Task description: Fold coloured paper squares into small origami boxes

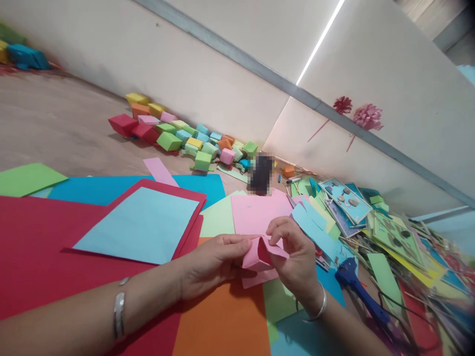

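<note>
A small pink paper box [256,257], partly folded with one end gaping, is held between both hands above the coloured sheets. My left hand [218,257] is closed on its left side, thumb on top. At the right end, my right hand [295,252] pinches a pink flap between thumb and fingers. Beneath the box shows another pink paper edge [260,279]; whether it belongs to the box I cannot tell. An orange sheet [224,316] lies under the hands, and a pink sheet [260,212] just beyond them.
Red card [44,247] and a light blue sheet [143,225] spread at left. Several small coloured paper boxes [168,142] line the wall. A blue glue gun [361,291] with its cord lies at right, near piled paper and picture cards [345,200]. Paper flowers [367,116] lean on the wall.
</note>
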The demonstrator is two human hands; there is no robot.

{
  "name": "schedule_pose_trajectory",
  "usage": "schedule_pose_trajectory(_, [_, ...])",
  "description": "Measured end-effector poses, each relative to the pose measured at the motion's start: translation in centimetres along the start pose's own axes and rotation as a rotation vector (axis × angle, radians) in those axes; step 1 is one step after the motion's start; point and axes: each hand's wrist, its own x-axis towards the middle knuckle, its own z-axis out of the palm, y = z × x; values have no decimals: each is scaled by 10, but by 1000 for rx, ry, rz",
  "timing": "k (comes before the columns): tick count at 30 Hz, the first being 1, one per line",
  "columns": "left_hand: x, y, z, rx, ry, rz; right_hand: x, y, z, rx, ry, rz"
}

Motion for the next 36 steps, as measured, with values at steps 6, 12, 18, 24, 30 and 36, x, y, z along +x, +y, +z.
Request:
schedule_pose_trajectory(6, [-1,0,-2,11,45,2,9,-5,-10,-137,-163,-12])
schedule_pose_trajectory(12, [-2,2,1,-12,65,-9,23,-16,-28,-222,-419,-59])
schedule_pose_trajectory(18, [0,3,0,-42,58,5,28,-28,-48,-237,-653,-78])
schedule_pose_trajectory(24, [-5,2,4,11,22,-33,25,-29,-42,-263,-596,-33])
schedule_pose_trajectory(30, [-4,-3,3,35,50,-22,21,-26,-36,-412,-611,1])
schedule_pose_trajectory(36, [-4,-4,3,122,242,-50,19,-25,-37,-524,-682,-26])
